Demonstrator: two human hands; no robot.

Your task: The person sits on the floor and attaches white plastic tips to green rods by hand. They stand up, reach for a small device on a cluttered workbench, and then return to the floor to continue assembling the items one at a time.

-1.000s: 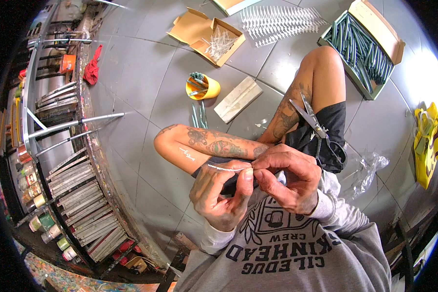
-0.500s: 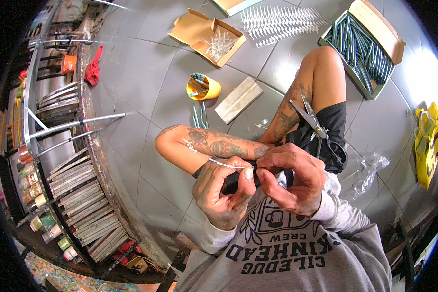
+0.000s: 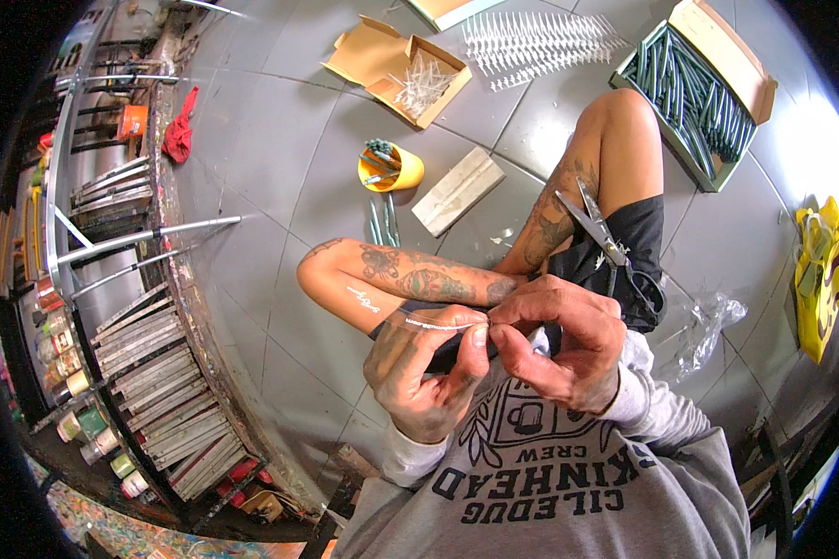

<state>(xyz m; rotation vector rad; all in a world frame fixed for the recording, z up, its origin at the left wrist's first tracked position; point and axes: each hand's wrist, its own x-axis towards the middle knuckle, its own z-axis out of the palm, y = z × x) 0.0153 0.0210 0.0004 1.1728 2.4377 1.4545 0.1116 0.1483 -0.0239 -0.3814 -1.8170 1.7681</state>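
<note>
In front of my lap, both hands meet with thumbs and forefingers pinched together. My left hand [image 3: 419, 373] is closed on a thin clear strip with white lettering [image 3: 424, 322], which trails leftward over the knuckles. Close against it, my right hand [image 3: 564, 345] is also pinched; the strip's right end lies at its fingertips, and I cannot make out what it grips there. Open-bladed scissors [image 3: 613, 252] with dark handles rest on my right thigh.
Ahead on the tiles stand a yellow cup [image 3: 408, 170] of dark green pens, a pale block [image 3: 457, 192] and a cardboard box [image 3: 452, 93] of clear scraps. Rows of cut strips [image 3: 541, 47] lie beyond. Right: a box of pens [image 3: 694, 107], a yellow bag [image 3: 818, 279]. Left: a rack [image 3: 121, 279].
The clear strip has turned and shifted, so more of its lettering shows along my left forefinger. Both hands have barely moved.
</note>
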